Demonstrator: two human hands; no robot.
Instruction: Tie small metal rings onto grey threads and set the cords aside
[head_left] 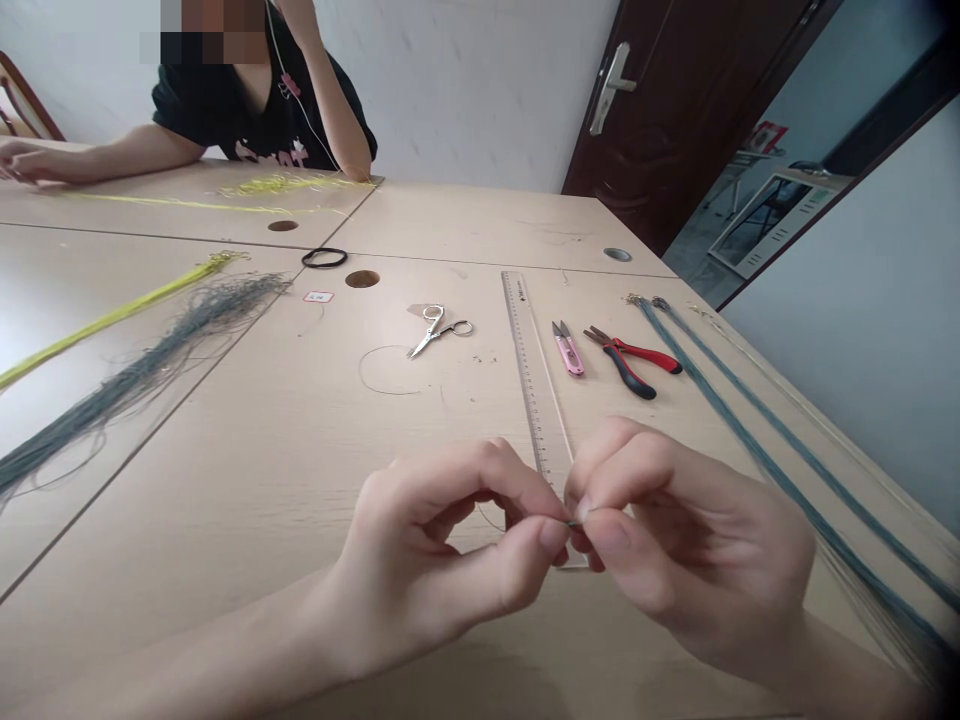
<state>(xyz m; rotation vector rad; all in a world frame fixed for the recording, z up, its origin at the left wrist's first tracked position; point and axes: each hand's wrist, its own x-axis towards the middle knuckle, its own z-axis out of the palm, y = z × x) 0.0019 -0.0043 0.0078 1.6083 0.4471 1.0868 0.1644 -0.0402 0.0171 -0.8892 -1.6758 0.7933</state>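
Observation:
My left hand (457, 550) and my right hand (675, 530) meet above the near end of a clear ruler (536, 390). Both pinch a thin dark green cord (574, 524), of which only a tiny piece shows between the fingertips. A fine loop of cord hangs behind my left fingers. Beyond the hands lie silver scissors (436, 333), pink thread snips (568, 350) and pliers (634, 360) with red and black handles. Most of what the fingertips hold is hidden.
Grey-green cords (150, 370) and a yellow bundle (112, 320) lie at left. More blue-green cords (735, 420) run along the right edge. A black hair band (324, 258) lies near a table hole (363, 279). Across the table sits a person in black (217, 110) by yellow cords (277, 186).

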